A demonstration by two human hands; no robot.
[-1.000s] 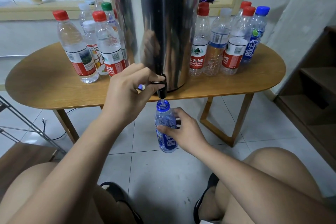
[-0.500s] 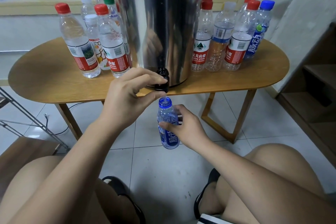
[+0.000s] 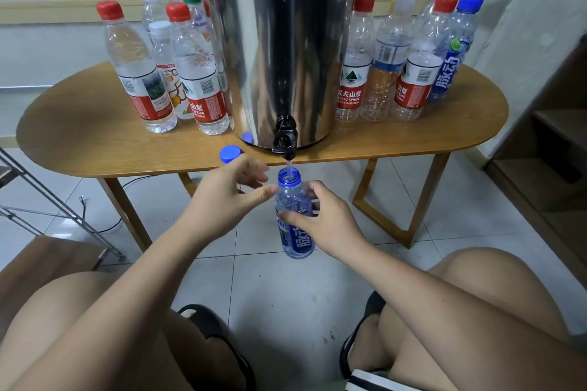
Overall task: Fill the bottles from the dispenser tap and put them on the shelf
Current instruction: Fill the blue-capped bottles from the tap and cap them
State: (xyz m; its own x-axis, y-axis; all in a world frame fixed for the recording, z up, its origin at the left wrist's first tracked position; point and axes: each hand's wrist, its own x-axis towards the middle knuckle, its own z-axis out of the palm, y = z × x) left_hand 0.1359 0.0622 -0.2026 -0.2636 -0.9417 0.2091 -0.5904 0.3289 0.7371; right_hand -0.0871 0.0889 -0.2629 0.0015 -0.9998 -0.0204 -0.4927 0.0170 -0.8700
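A tall steel dispenser (image 3: 279, 41) stands on the wooden table (image 3: 79, 143), its black tap (image 3: 285, 141) over the front edge. A thin stream runs from the tap into an uncapped blue bottle (image 3: 293, 222). My right hand (image 3: 324, 222) grips this bottle upright just below the tap. My left hand (image 3: 222, 197) hovers below the table edge, fingers relaxed, thumb tip near the bottle's neck, holding nothing. The bottle's blue cap (image 3: 230, 154) lies on the table near the tap.
Several capped bottles (image 3: 158, 73) stand left of the dispenser and several more bottles (image 3: 409, 67) stand right of it. A wooden shelf unit (image 3: 552, 149) is at the right wall. A metal rack leg (image 3: 57, 200) slants at the left. My knees fill the foreground.
My left hand has let go of the tap handle and dropped below the table edge, next to the bottle's neck. The bottle stays under the tap in my right hand.
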